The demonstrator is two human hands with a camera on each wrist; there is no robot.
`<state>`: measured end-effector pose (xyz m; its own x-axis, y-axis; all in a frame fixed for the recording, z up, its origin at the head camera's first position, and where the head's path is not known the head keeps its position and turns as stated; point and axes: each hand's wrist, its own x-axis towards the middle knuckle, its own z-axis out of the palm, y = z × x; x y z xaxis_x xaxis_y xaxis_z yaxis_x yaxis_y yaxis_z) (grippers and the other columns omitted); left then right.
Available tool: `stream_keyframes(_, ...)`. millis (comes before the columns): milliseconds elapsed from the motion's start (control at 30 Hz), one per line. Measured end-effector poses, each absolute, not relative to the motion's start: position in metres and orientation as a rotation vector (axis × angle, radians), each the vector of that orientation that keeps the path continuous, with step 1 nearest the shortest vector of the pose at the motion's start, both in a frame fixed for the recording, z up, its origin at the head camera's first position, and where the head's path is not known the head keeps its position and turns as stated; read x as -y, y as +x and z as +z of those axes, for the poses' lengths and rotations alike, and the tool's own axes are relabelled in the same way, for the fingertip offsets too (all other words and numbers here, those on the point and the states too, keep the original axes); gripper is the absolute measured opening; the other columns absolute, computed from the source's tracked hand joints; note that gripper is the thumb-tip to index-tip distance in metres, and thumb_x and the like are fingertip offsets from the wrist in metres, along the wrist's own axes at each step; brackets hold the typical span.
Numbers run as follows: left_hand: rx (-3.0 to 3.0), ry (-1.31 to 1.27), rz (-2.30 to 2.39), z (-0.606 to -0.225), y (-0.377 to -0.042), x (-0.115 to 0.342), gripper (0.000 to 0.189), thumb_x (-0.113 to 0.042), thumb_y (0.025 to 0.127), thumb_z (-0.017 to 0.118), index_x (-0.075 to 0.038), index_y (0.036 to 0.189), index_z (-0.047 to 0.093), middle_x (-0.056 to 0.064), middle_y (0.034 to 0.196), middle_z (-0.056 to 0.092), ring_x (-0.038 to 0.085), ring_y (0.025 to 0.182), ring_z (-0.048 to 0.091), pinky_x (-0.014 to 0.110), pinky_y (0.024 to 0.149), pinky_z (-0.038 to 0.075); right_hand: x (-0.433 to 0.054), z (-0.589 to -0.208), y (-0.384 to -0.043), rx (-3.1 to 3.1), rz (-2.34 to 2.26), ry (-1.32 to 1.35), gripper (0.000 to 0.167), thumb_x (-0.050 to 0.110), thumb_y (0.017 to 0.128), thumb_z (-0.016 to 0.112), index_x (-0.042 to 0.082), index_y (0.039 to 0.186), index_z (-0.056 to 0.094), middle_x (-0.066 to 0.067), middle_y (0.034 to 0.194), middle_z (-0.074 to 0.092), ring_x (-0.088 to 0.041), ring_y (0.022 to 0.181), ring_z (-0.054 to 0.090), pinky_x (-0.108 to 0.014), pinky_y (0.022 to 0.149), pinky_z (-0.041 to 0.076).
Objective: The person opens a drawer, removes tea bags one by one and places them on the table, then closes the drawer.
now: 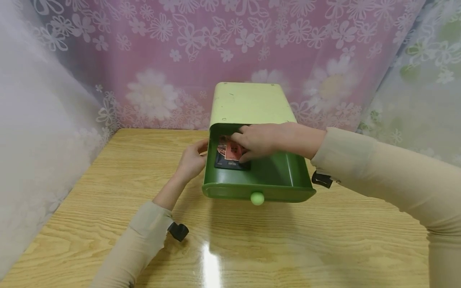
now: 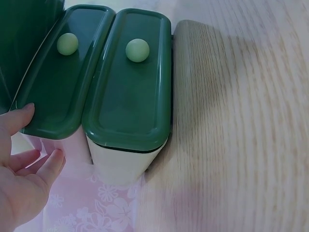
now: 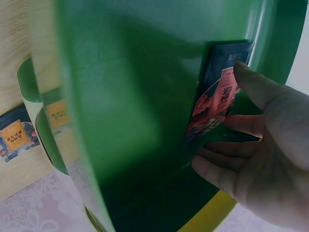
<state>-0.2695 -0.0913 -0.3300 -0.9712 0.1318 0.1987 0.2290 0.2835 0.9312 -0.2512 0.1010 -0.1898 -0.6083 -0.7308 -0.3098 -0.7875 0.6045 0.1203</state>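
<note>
A green drawer [image 1: 271,176] with a light green round knob [image 1: 257,199] is pulled out of a pale yellow cabinet [image 1: 252,102]. Along the drawer's left side lies a dark flat packet [image 1: 232,163] with a red label and food pictures. My right hand [image 1: 268,140] reaches into the drawer with fingers spread; in the right wrist view its thumb overlaps the edge of the packet [image 3: 227,67]. At the cabinet's left side is my left hand [image 1: 192,160], its thumb by the edge of a lower green drawer front [image 2: 63,92] and its other fingers loosely bent alongside.
Below the pulled-out drawer are two pushed-in drawers with green fronts, the lowest front [image 2: 130,96] nearest the wooden table [image 1: 144,168]. Another dark packet [image 3: 14,137] with an orange label lies on the table beside the cabinet. A pink floral curtain [image 1: 180,60] hangs behind.
</note>
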Motion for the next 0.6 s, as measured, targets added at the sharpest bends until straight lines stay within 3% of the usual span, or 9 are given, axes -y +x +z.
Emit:
stream_keyframes(367,2.430,-0.368,-1.792,-0.329,-0.268,0.090,0.046,0.002,0.085,0.060,0.007,0.129,0.049,0.022,0.125,0.055,0.030,0.115,0.052,0.032,0.093,0.045,-0.097,-0.198,-0.257,-2.646,0.319,-1.253,0.064,0.034,0.085,0.068,-0.001,0.128,0.038,-0.018,0.107,0.052,-0.029,0.097,0.053,-0.044,0.087,0.043)
stream_keyframes(600,2.464,-0.331,-1.775,-0.330,-0.269,0.091,0.049,0.000,0.085,0.061,0.005,0.132,0.047,0.020,0.126,0.054,0.028,0.116,0.052,0.031,0.092,0.045,-0.100,-0.201,-0.261,-2.667,0.294,-1.324,0.067,0.035,0.080,0.072,-0.001,0.126,0.039,-0.017,0.103,0.051,-0.027,0.094,0.052,-0.042,0.084,0.044)
